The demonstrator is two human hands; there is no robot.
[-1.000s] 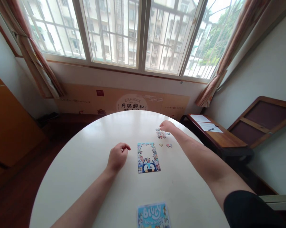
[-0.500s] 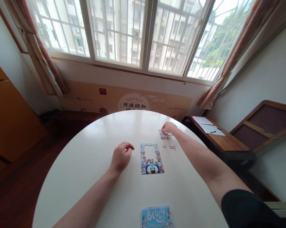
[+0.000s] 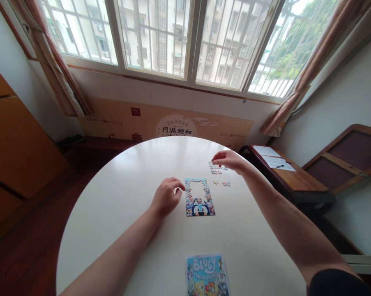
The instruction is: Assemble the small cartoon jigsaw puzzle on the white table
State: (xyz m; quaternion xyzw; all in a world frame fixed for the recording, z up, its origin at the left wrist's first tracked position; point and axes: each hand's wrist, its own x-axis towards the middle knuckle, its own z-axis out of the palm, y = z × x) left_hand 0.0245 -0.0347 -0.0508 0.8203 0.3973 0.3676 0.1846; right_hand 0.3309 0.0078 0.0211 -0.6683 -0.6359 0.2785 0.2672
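Note:
A jigsaw puzzle (image 3: 200,209) lies flat on the white table, its border joined around a gap in the middle and a blue dog's face along the bottom. My left hand (image 3: 167,196) rests at the puzzle's left edge, fingers loosely bent, thumb and forefinger apart, nothing between them. Over the loose puzzle pieces (image 3: 216,172) beyond the puzzle's upper right is my right hand (image 3: 230,160). Its fingertips pinch a small dark bit that looks like a puzzle piece (image 3: 212,160); the fingers partly hide it.
Closer to me on the round white table (image 3: 117,197) lies a blue Bluey picture sheet or packet (image 3: 206,275). A few separate pieces (image 3: 226,183) lie right of the puzzle. Papers and a pen sit on a wooden side table (image 3: 284,183) at the right.
My right hand has lifted slightly off the loose pieces, with a small piece at its fingertips. My left hand has moved right, up to the puzzle's edge. The view has shifted a little.

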